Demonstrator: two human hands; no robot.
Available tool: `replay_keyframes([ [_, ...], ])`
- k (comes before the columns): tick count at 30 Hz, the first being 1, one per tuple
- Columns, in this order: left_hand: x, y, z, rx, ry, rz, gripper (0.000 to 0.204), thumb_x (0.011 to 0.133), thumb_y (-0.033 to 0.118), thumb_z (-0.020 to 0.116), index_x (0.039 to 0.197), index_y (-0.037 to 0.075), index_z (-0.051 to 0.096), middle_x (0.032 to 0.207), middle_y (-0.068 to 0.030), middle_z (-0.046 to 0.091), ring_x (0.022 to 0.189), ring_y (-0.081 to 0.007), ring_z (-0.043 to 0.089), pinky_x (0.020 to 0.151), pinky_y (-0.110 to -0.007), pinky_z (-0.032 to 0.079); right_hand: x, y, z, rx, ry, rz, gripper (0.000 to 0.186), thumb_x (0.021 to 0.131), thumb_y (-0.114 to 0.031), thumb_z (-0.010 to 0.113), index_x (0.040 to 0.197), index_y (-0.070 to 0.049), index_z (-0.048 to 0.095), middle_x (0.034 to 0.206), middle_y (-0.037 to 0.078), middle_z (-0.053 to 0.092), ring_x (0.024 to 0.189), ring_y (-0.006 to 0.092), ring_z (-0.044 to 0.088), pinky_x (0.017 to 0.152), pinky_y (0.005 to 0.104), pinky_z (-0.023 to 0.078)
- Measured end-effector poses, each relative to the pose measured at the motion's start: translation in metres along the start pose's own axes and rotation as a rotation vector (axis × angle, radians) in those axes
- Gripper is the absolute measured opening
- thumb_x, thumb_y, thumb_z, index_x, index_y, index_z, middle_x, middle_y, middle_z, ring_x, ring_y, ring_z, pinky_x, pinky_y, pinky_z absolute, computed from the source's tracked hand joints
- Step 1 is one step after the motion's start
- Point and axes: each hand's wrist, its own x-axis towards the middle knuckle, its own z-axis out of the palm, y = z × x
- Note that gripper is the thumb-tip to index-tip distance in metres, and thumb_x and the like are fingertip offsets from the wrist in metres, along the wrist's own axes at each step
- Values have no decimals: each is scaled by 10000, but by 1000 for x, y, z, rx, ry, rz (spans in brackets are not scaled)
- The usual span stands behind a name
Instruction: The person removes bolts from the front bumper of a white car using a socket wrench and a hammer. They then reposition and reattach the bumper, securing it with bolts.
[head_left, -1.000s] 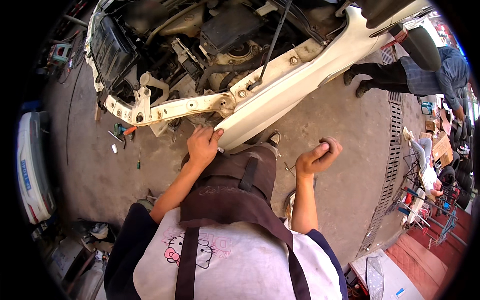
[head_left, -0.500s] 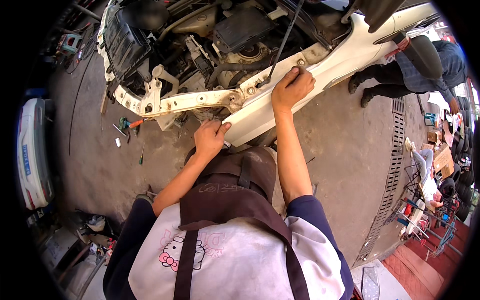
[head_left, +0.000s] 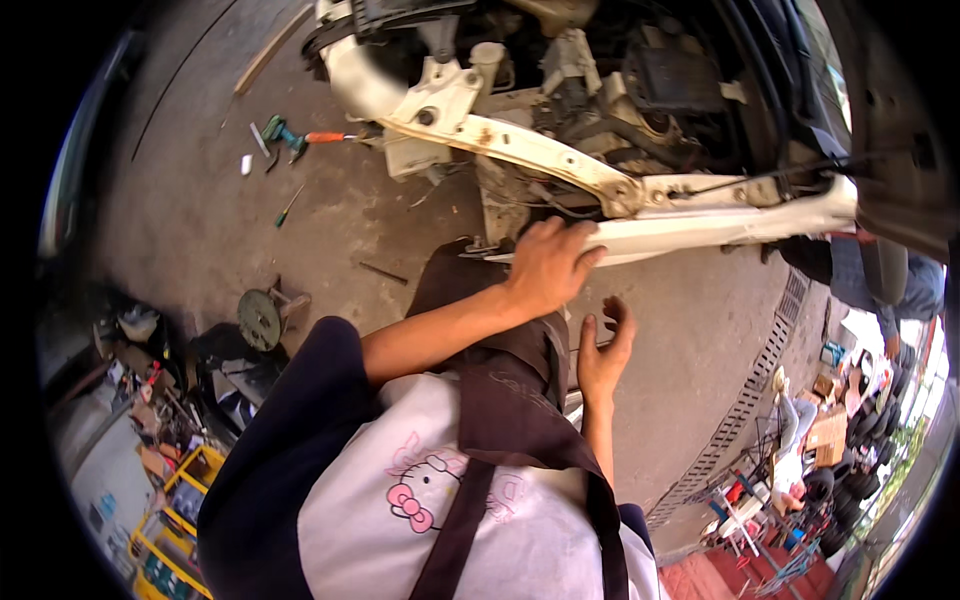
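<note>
The white car fender (head_left: 690, 232) runs along the side of the engine bay. At its front end is my left hand (head_left: 548, 268), fingers over the upper edge and thumb against the outer face, holding it. My right hand (head_left: 607, 350) is in the air below the fender, apart from it, with fingers slightly bent and spread and nothing in them. Beside the fender lies the bare cream body rail (head_left: 520, 150), with bolts and holes along it. A thin dark rod (head_left: 770, 176) rises from the rail toward the right.
Engine parts such as a black box (head_left: 680, 80) fill the bay. On the floor at left lie a green power tool (head_left: 283, 135), an orange-handled tool (head_left: 325, 137), a screwdriver (head_left: 290, 207) and a white cup (head_left: 246, 165). A round stool (head_left: 260, 318) stands behind. Another person (head_left: 905, 285) bends at right.
My right hand has let go of the fender and come down toward me. My left hand stays at the fender's front end. The view has turned leftward.
</note>
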Motion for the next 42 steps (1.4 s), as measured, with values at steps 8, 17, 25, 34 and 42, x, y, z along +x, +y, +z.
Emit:
replay_keyframes([
  [8,-66,-2,-34,-429,-87,-297,309,1004,329,573,988,32,658,779,-151,603,804,-344,586,690,-454,465,-19,-62,7,-15,-503,-66,236,1030,-156,560,1166,27,618,974,204,658,874,351,633,771,420,493],
  [17,-234,-50,-109,-945,-60,-910,450,1057,468,496,942,46,602,754,15,517,636,-76,486,592,-249,427,-69,-65,62,103,-1014,-49,271,988,-241,662,977,28,692,730,97,663,706,110,562,657,304,480],
  [25,-370,-10,-139,-791,364,-1211,213,1021,234,541,1039,31,604,703,18,499,594,-79,481,521,-252,408,-139,0,112,126,-926,-357,268,978,-250,633,1044,6,674,877,214,707,820,392,683,757,447,532],
  [34,-445,-96,-200,-1083,744,-1469,196,976,284,606,1060,110,569,701,-38,601,592,-178,631,541,-332,557,-175,402,55,-499,-1051,442,186,936,-128,527,843,5,617,604,136,614,489,256,636,390,390,465],
  [42,-492,-262,-293,-1377,791,-1497,213,996,216,552,1202,169,525,796,-103,630,658,-270,649,551,-397,545,-188,221,133,31,-374,1044,163,929,-21,451,789,-32,534,596,121,530,450,252,536,374,379,418],
])
